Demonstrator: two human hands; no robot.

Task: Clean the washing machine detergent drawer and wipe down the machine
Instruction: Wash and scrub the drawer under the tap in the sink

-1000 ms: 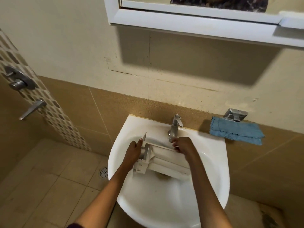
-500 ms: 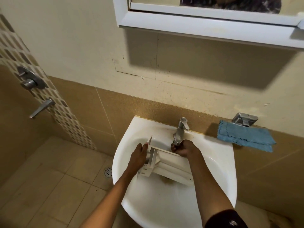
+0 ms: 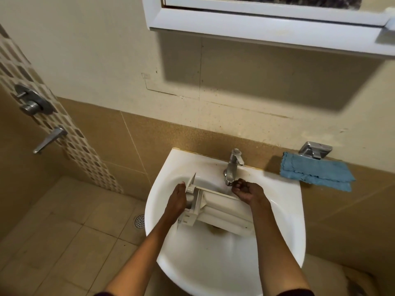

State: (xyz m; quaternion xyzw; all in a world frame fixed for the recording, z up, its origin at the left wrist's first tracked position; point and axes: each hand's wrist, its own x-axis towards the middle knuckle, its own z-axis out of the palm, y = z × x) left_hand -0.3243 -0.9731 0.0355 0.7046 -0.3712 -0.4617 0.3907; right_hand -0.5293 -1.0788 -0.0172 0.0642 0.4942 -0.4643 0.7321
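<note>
The detergent drawer [image 3: 215, 207] lay inside the white sink [image 3: 284, 212], its long axis running from the left rim down towards the right, across and just above the drain. The left hand [image 3: 176, 202] was at the drawer's front end, fingers [image 3: 181, 186] wrapped round the raised panel there and gripping it. The right hand [image 3: 249, 190] sat at the far back corner of the drawer, directly under the spout of the tap [image 3: 232, 167], fingers curled in loosely; it touched the drawer's upper edge, but whether it truly gripped it or only cupped beneath the spout I could not tell. No water could be made out running.

So the drawer lay between the two hands, held at the left end and steadied at the right, with the right hand by far the nearer to the tap lever. To my eye the rinse was only beginning, and that hand would be the one to reach up for the water. A blue cloth [image 3: 316, 171] rested on the ledge to the right, well apart from the sink, presumably for wiping the machine afterwards.
</note>
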